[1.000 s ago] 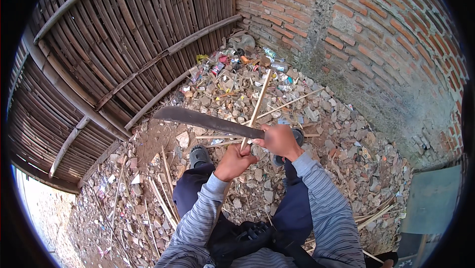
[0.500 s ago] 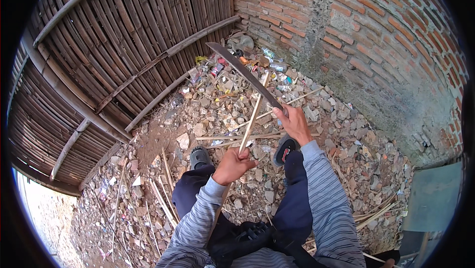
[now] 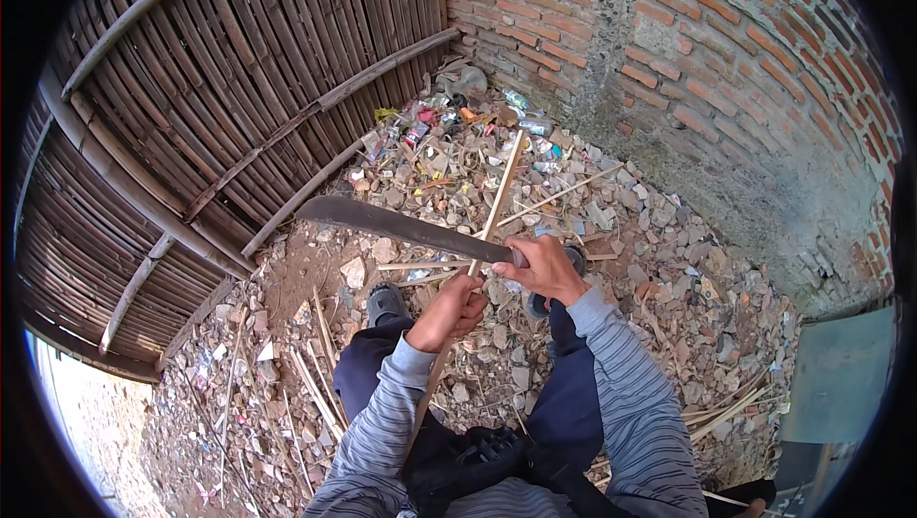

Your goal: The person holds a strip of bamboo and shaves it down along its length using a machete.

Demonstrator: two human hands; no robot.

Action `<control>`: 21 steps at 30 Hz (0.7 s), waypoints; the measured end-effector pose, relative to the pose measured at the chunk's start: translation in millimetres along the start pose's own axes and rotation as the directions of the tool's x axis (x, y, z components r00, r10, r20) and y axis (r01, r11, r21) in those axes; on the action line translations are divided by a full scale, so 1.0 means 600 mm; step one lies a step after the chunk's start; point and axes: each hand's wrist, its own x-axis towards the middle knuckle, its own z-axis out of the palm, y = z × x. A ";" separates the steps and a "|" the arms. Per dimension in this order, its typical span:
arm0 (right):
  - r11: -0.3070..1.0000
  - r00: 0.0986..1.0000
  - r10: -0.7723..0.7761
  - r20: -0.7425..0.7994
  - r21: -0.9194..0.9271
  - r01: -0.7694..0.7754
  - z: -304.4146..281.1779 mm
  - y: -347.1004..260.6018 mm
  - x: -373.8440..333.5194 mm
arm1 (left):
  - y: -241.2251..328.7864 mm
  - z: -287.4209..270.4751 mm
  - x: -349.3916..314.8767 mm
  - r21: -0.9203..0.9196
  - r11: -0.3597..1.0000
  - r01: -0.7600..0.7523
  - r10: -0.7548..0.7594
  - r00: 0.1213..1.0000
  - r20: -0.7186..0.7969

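Right hand [image 3: 543, 268] grips machete [image 3: 401, 228], handle mostly covered; left hand [image 3: 449, 310] clasps wooden strip [image 3: 499, 201], midsection hidden. Labels on litter [image 3: 417, 134], 12 o'clock, illegible.

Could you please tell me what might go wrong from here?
The knife in the right hand crosses the wooden strip just ahead of the left hand, so a slip might cut that hand. The shoes stand among broken rubble, so the person's footing could shift.
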 end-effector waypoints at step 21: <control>0.995 0.999 -0.047 0.014 -0.082 0.048 0.020 -0.013 -0.001 | 0.002 -0.010 -0.002 -0.038 0.999 0.002 0.000 0.999 0.038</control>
